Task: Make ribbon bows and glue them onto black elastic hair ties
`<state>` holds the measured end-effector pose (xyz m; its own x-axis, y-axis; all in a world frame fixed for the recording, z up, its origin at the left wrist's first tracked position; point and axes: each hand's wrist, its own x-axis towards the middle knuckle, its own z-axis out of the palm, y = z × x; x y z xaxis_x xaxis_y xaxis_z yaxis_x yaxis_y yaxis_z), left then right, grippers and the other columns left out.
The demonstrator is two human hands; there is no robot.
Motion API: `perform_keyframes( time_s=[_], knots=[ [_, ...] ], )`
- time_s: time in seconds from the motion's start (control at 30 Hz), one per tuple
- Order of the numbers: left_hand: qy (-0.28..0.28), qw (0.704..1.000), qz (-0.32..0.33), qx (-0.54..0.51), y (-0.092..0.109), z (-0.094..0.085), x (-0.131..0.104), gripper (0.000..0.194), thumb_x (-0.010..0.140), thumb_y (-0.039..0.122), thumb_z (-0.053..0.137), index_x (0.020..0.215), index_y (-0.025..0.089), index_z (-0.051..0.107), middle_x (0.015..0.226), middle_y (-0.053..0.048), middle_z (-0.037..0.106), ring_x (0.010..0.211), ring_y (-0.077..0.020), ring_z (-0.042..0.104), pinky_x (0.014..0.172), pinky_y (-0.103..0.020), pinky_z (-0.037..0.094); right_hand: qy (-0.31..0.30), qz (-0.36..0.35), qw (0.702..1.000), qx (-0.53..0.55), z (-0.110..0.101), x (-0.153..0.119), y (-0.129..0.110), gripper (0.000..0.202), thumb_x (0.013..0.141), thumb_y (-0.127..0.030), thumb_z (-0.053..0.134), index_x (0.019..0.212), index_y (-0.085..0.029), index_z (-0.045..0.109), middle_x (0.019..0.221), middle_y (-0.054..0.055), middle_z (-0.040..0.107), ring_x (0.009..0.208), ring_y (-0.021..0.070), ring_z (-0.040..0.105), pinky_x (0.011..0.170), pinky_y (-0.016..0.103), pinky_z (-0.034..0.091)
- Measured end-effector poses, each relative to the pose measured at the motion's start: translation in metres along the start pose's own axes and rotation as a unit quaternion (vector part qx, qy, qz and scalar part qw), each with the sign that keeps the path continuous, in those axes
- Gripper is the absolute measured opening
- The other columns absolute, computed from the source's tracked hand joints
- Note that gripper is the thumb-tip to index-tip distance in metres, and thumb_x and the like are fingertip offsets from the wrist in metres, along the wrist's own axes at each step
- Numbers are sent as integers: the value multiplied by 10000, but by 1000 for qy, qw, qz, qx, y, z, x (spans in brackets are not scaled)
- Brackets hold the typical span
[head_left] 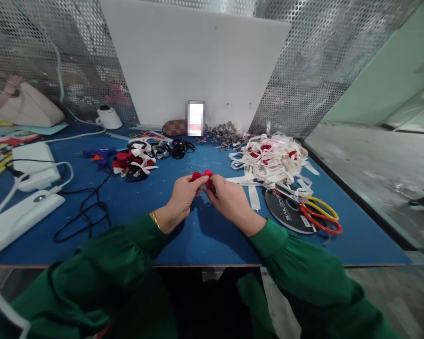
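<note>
A small piece of gathered red ribbon (207, 173) is pinched between both hands over the middle of the blue table. My left hand (179, 200) closes thumb and fingers on its left side. From the other side, my right hand (231, 197) grips it, fingers bent and partly covering it. The red piece's exact shape is hidden by the fingertips. A white printed ribbon strip (240, 179) stretches from beside my right hand to a tangled heap of white and red ribbons (268, 160).
Red-and-yellow-handled scissors (320, 216) lie on a black disc (284, 215) at right. Left are red-and-white bows (136, 160), a blue glue gun (98, 153), a black cord (86, 212) and a power strip (28, 214). Black hair ties (179, 149), metal clips (229, 135) and a phone (196, 117) sit behind.
</note>
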<state>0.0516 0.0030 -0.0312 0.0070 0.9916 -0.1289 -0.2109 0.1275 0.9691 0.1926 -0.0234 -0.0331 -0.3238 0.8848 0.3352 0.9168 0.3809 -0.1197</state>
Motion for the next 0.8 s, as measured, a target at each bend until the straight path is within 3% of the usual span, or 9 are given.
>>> perform_keyframes(
  time_s=[0.23, 0.37, 0.47, 0.53, 0.57, 0.67, 0.73, 0.8],
  knots=[
    [-8, 995, -89, -34, -2, 0, 0, 412, 514, 402, 896, 653, 141, 610, 573, 20, 549, 499, -73, 447, 480, -218, 326, 15, -62, 989, -130, -3, -2, -1, 248, 1011, -144, 344, 988, -158, 591, 875, 100, 643, 686, 207, 587, 602, 347, 265],
    [-14, 996, -79, -26, -2, 0, 0, 428, 502, 416, 905, 668, 134, 630, 594, 7, 578, 501, -75, 467, 480, -219, 348, 37, -65, 991, -111, -5, -2, -2, 259, 1005, -155, 346, 960, -166, 600, 892, 104, 631, 724, 213, 587, 628, 347, 290],
    [-12, 999, -38, -5, -2, 0, 0, 393, 540, 422, 889, 651, 134, 645, 569, 7, 572, 497, -75, 457, 480, -221, 331, 49, -23, 998, -23, -2, -1, -3, 258, 1020, -215, 343, 955, -166, 587, 942, 118, 643, 757, 211, 594, 624, 329, 315],
    [-9, 1000, -15, 2, -1, 1, -1, 356, 574, 412, 870, 633, 138, 651, 553, 9, 563, 497, -75, 443, 481, -222, 316, 39, 31, 993, 107, 2, 1, -2, 208, 1009, -251, 382, 913, -184, 554, 906, 95, 657, 742, 197, 604, 617, 302, 346],
    [-8, 1000, -7, 3, -1, 1, -1, 337, 590, 404, 860, 625, 141, 652, 549, 10, 561, 499, -75, 437, 482, -223, 311, 24, 63, 979, 192, 4, 3, -1, 179, 997, -264, 405, 884, -199, 527, 858, 69, 661, 705, 184, 608, 609, 287, 365],
    [-7, 1000, 1, 7, -1, 1, -1, 302, 616, 382, 842, 616, 146, 653, 546, 11, 556, 503, -78, 428, 487, -226, 302, -33, 139, 900, 411, 9, 7, 2, 142, 964, -268, 429, 827, -236, 450, 696, -21, 631, 529, 140, 578, 554, 254, 397],
    [-2, 1000, -2, 11, 0, 1, -1, 293, 616, 371, 842, 620, 147, 653, 547, 13, 553, 506, -81, 430, 489, -227, 299, -47, 149, 880, 448, 10, 8, 3, 135, 953, -261, 433, 820, -240, 446, 654, -41, 609, 483, 133, 550, 536, 250, 395],
    [1, 1000, 0, 11, 0, 1, -1, 282, 619, 359, 838, 627, 147, 653, 546, 18, 548, 511, -82, 431, 493, -226, 298, -28, 127, 909, 395, 10, 7, 3, 103, 939, -256, 474, 840, -231, 482, 685, -21, 624, 555, 150, 572, 570, 256, 390]
  ],
)
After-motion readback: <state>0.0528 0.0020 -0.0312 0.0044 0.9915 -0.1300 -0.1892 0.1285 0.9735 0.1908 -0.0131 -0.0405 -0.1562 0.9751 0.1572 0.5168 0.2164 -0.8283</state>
